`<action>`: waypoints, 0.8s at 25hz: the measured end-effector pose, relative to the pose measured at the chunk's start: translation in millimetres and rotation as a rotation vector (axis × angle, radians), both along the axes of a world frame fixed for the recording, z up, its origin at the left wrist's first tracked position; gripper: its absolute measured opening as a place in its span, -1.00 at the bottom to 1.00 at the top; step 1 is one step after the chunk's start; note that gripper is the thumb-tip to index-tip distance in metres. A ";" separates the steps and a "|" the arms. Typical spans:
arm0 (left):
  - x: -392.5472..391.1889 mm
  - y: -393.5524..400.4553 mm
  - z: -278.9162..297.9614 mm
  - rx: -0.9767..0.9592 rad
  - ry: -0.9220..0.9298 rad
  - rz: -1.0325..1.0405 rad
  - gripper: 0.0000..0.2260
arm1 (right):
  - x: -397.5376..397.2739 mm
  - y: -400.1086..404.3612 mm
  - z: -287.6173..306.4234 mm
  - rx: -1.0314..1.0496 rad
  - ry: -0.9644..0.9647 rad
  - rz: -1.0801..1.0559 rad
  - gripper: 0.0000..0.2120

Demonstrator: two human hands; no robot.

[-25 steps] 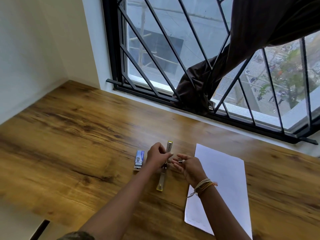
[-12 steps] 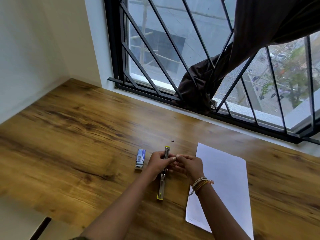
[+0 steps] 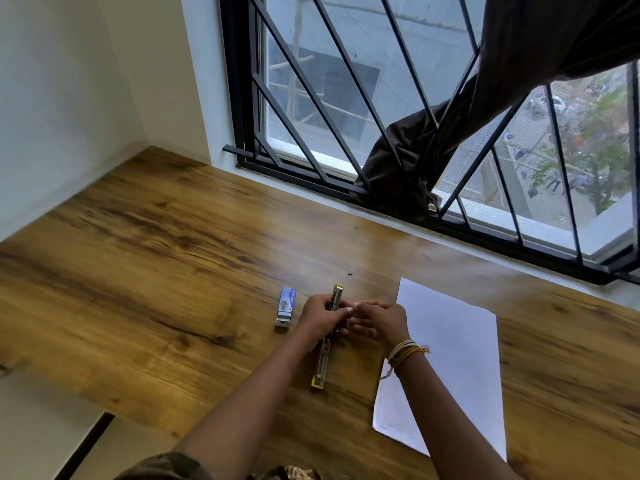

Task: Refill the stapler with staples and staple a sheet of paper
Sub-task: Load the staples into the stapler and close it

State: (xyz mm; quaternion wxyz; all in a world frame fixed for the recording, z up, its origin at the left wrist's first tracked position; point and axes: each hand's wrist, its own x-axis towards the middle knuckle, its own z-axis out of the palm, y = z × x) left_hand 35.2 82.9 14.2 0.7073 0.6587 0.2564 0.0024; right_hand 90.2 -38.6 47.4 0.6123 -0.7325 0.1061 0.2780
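Both forearms are bare right down to the left hand [image 3: 320, 315] and the right hand [image 3: 379, 320]. Around the right wrist, a bundle of thin thread bracelets [image 3: 403, 353], cream, yellow and orange, with loose ends dangling. At the bottom edge, a patch of camouflage-patterned clothing [image 3: 166, 467], olive and brown.

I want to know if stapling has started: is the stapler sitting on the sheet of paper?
No. The stapler lies opened out on the bare wooden table, left of the sheet of paper and apart from it.
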 end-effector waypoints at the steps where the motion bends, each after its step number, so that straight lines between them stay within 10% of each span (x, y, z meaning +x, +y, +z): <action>1: -0.3 0.3 0.5 -0.004 0.005 0.005 -0.91 | -0.4 -0.4 0.3 0.006 -0.016 0.019 -0.91; 20: -2.5 -2.6 2.6 -0.091 0.011 0.095 -0.84 | -0.7 -0.6 -7.6 -0.412 -0.821 0.371 -0.76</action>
